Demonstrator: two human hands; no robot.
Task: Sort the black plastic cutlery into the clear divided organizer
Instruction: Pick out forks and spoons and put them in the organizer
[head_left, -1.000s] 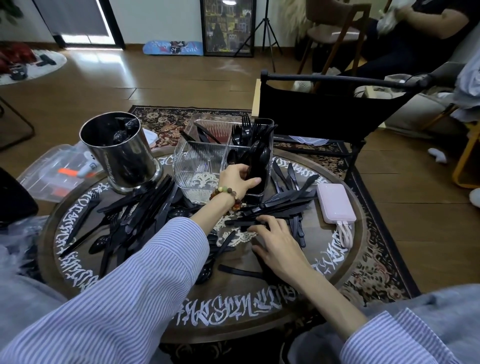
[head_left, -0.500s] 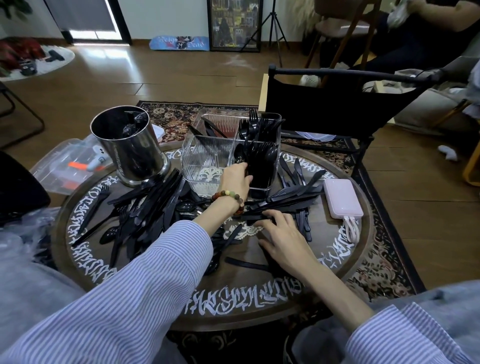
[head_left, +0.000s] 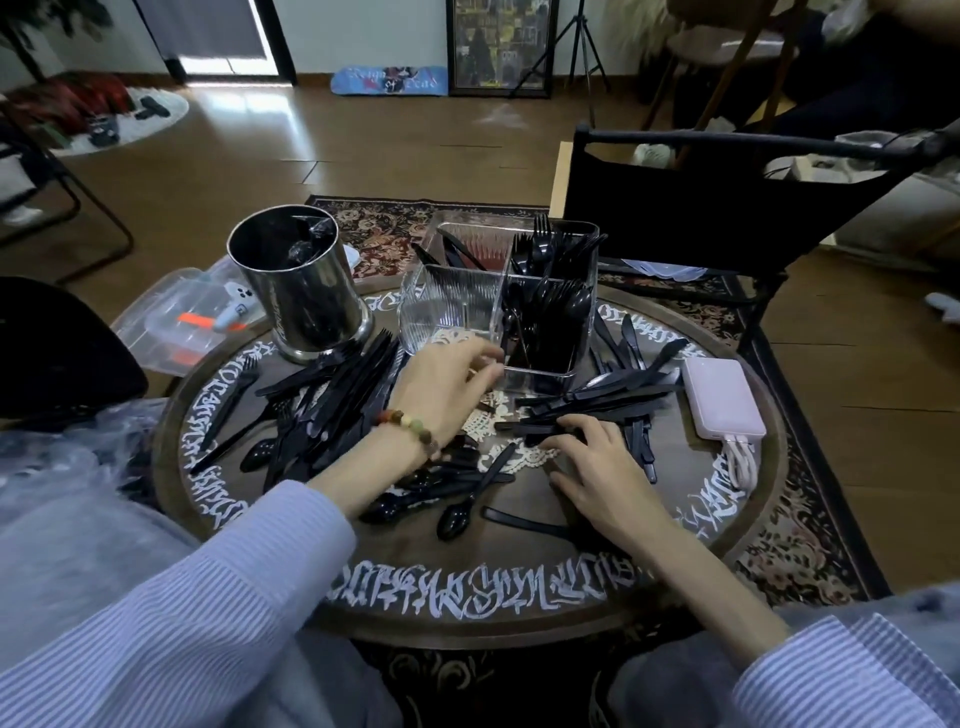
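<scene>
My left hand (head_left: 447, 384) was up by the near front corner of the clear organizer (head_left: 498, 306), fingers loosely curled and a bit blurred, so I honestly couldn't tell if it was pinching anything. It wore a bead bracelet (head_left: 410, 426) at the wrist. My right hand (head_left: 597, 467) lay flat-ish on the bench (head_left: 467, 597), fingers spread and relaxed, fingertips touching the handle ends of the knife pile (head_left: 597, 400) that fanned out to the right of the organizer.

The organizer stood just beyond both hands. Its right-hand compartments were packed with black forks (head_left: 545, 249) at the back and spoons (head_left: 550, 317) at the front, standing upright. The front left compartment looked empty of cutlery, and a couple of black pieces leaned in the back left one.

Between my wrists a few loose spoons (head_left: 457, 514) lay on the bench, bowls toward me. To the left of my left hand was the big messy heap of mixed cutlery (head_left: 322, 415), forks and knives all overlapping.

Further out, a shiny metal canister (head_left: 301, 291) stood at the back left of the bench, just beside that heap. A pink power bank (head_left: 722, 395) with its cable sat on the right edge, touching the tips of the knife pile. A black folding chair (head_left: 701, 208) stood behind the bench.
</scene>
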